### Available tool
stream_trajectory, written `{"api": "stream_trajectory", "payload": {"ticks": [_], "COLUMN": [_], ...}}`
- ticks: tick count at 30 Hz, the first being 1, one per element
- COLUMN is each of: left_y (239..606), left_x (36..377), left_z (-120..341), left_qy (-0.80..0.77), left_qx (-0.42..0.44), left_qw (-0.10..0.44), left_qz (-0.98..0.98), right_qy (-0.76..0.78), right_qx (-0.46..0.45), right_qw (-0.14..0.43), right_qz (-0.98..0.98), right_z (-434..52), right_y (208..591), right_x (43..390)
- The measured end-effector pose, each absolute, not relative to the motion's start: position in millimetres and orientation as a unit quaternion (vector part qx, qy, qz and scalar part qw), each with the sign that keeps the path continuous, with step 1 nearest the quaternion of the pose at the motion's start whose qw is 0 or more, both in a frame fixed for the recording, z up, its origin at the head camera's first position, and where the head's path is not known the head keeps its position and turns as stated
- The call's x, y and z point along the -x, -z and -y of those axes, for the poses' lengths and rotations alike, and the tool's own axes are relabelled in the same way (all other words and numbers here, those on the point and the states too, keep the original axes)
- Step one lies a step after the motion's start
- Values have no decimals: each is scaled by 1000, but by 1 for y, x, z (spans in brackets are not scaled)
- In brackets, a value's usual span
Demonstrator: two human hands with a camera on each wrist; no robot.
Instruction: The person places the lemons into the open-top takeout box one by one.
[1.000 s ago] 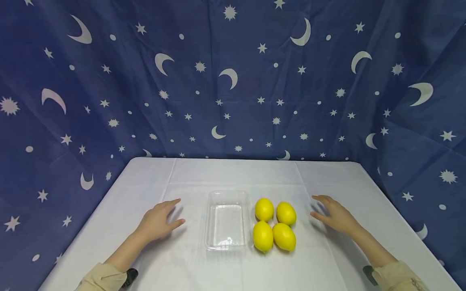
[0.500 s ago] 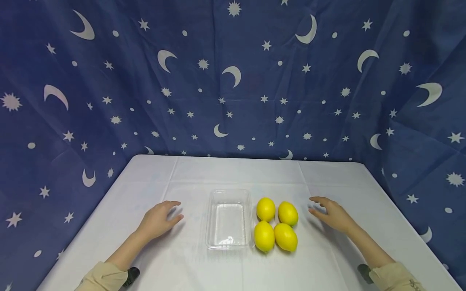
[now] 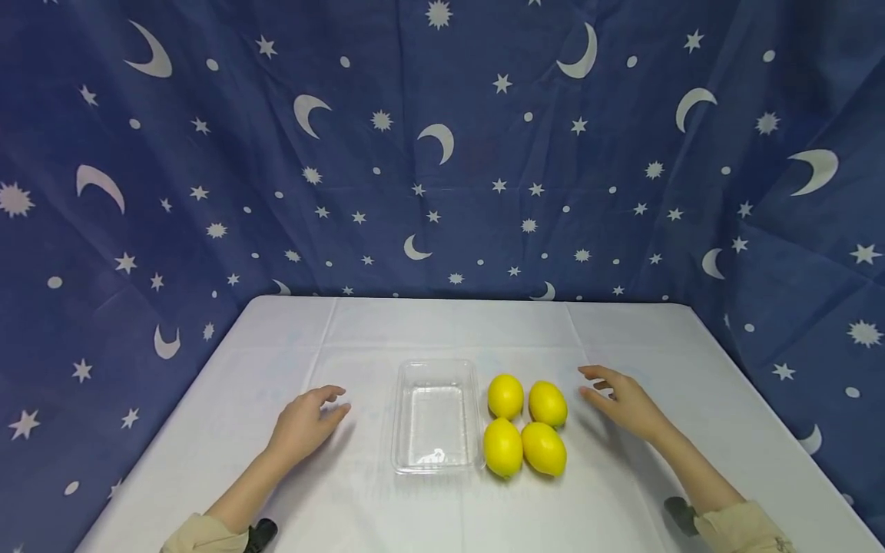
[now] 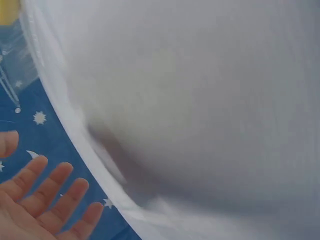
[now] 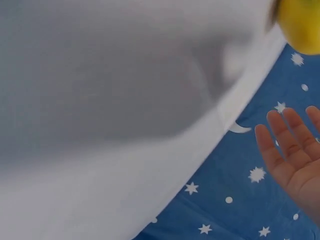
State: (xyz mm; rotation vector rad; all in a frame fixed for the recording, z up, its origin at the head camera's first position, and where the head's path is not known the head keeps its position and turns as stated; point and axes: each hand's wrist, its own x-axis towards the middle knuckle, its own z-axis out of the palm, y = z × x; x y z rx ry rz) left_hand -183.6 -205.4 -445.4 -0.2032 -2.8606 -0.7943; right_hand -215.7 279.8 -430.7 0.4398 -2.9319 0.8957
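A clear plastic container with nothing inside sits on the white table, its opening up. Several yellow lemons are grouped close together along its right side. My left hand hovers to the left of the container, apart from it, fingers relaxed and holding nothing. To the right of the lemons, my right hand hangs above the table with a gap to the nearest lemon. In the right wrist view, part of a lemon shows at the top corner, beyond the right hand's spread fingers.
A white cloth covers the table. Behind it and along both sides hangs a dark blue curtain printed with moons and stars. A dark strap circles the left wrist, and another dark band the right.
My right hand has moved slightly left, closer to the lemons. The left hand's fingers have curled in a little. The container and lemons stay in place on the table.
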Motion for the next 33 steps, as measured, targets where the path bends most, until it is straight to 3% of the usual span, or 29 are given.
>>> {"api": "stream_trajectory", "payload": {"ticks": [12,33], "left_y": [439,445], "left_x": [178,187], "left_z": [189,159], "left_qy": [394,697], "left_qx": [40,-32], "left_qw": [50,-203], "left_qz": [917,687], "right_qy": [-313,-346], "right_qx": [-136,-101], "right_qw": [34,-36], "right_qz": [939,932], "right_z": [-270,-247], "right_y": [423,432], "right_x": [218,219]}}
